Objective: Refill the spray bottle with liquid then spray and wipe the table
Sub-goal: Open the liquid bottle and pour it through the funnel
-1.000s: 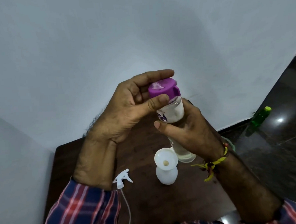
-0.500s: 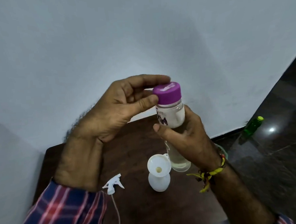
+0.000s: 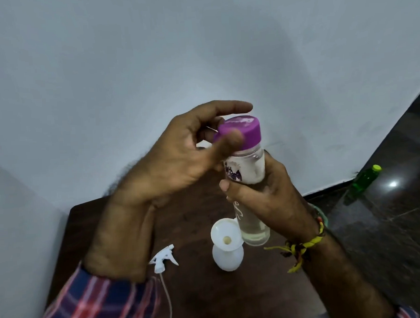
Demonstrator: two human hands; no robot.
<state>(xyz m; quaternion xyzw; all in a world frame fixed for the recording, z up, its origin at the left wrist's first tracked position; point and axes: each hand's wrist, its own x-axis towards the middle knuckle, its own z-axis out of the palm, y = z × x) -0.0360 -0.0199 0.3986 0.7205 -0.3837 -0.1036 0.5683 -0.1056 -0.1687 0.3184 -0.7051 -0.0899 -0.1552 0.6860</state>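
At frame centre, your right hand (image 3: 266, 194) grips the clear plastic bottle (image 3: 251, 203); your left hand (image 3: 180, 165) pinches its purple cap (image 3: 245, 132), above the dark wooden table (image 3: 199, 300) whose right edge meets open floor.

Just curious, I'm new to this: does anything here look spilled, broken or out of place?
No spill or damage shows. Two oddities: the spray head lies loose on the table, off the white bottle, which carries a funnel instead. A green bottle sits on the floor by the wall.

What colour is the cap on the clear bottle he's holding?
Purple, on the cap of the clear bottle; the head view shows it.
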